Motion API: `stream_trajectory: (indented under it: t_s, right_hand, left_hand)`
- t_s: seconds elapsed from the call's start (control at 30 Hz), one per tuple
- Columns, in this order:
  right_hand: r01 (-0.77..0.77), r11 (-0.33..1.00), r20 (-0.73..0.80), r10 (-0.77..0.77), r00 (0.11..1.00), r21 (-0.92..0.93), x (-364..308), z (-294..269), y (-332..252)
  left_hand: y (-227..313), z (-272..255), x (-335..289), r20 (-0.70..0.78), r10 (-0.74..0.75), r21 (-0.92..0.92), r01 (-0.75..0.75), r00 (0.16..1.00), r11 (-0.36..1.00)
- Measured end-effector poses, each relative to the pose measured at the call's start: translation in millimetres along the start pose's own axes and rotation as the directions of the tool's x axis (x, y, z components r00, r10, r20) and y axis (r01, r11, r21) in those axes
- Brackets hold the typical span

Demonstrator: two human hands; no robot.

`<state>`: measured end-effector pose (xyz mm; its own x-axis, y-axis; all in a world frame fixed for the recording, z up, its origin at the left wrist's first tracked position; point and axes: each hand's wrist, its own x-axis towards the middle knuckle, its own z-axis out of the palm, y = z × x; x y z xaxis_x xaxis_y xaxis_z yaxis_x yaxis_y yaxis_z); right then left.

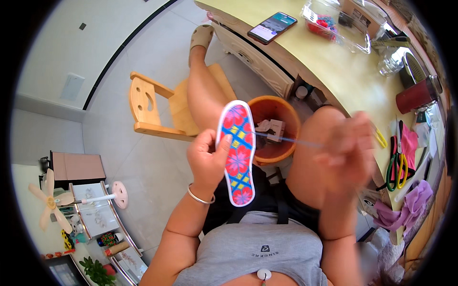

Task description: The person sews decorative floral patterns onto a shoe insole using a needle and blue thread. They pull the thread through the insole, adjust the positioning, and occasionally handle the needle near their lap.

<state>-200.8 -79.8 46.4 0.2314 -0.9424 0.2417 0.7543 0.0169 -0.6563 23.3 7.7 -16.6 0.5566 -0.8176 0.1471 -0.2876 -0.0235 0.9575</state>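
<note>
An embroidered shoe insole (pixel 238 164) with a white rim and red, pink, blue and yellow flower stitching stands lengthwise in front of me. My left hand (pixel 210 155) is closed on its left edge, thumb on the patterned face. From the insole's right side a blue thread (pixel 296 140) runs almost straight toward my right hand (pixel 348 152). That hand is raised above my right thigh and smeared by motion. Its fingers cannot be made out, and no needle shows.
Below the insole stands an orange-brown bin (pixel 274 106) with litter inside. A wooden chair (pixel 181 102) supports my leg. On the table at right lie a phone (pixel 272 27), scissors (pixel 397 164), a purple cloth (pixel 405 207), a dark red cup (pixel 419 94) and a clear plastic box (pixel 329 21).
</note>
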Motion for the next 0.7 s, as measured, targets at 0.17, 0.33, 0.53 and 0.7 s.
stream_trajectory:
  t_s: [0.17, 0.33, 0.53, 0.7]
  right_hand:
    - [0.429, 0.895, -0.158, -0.410, 0.898, 0.118, 18.7, -128.7, -129.4]
    - [0.602, 0.777, -0.279, -0.628, 0.726, -0.183, 22.3, -133.6, -114.8]
    - [0.109, 0.748, -0.160, -0.278, 0.947, -0.654, -1.8, -7.9, 9.3]
    - [0.549, 0.209, 0.500, -0.246, 0.831, -0.810, -8.5, -7.5, 53.2]
  left_hand:
    - [-11.2, -30.8, 19.2, -0.146, -0.038, 0.102, 0.053, 0.989, 0.993]
    - [-7.8, -10.2, 5.0, -0.048, -0.069, -0.086, 0.065, 0.996, 0.994]
    - [16.0, 9.7, -13.1, 0.125, -0.144, -0.231, 0.170, 0.982, 0.958]
    - [29.5, 22.3, -17.9, 0.177, -0.152, -0.296, 0.200, 0.972, 0.934]
